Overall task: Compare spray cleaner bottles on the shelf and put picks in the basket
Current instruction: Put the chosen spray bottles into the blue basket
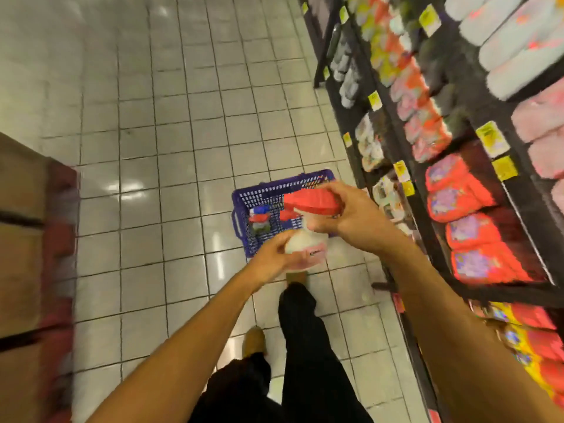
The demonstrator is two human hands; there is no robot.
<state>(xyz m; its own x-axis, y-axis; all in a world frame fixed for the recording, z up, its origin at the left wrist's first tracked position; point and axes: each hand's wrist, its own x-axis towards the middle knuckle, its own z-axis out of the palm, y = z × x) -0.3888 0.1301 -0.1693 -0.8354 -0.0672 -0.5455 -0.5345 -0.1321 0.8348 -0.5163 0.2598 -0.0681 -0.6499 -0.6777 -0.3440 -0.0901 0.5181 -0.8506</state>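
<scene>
A spray cleaner bottle point(305, 244) with a white body, pink label and red trigger head is held in front of me, above the near edge of a blue plastic basket point(244, 198) that stands on the tiled floor. My left hand point(271, 254) grips the bottle's lower body. My right hand point(345, 215) grips its neck and red trigger head. Inside the basket lies another spray bottle point(258, 219) with a red, white and blue top. The picture is blurred.
Black shelving point(427, 239) runs along the right, stocked with red and pink packs and yellow price tags. A brown and red display point(36, 270) stands at the left. My legs in black trousers and tan shoes show below. Tiled floor stretches ahead.
</scene>
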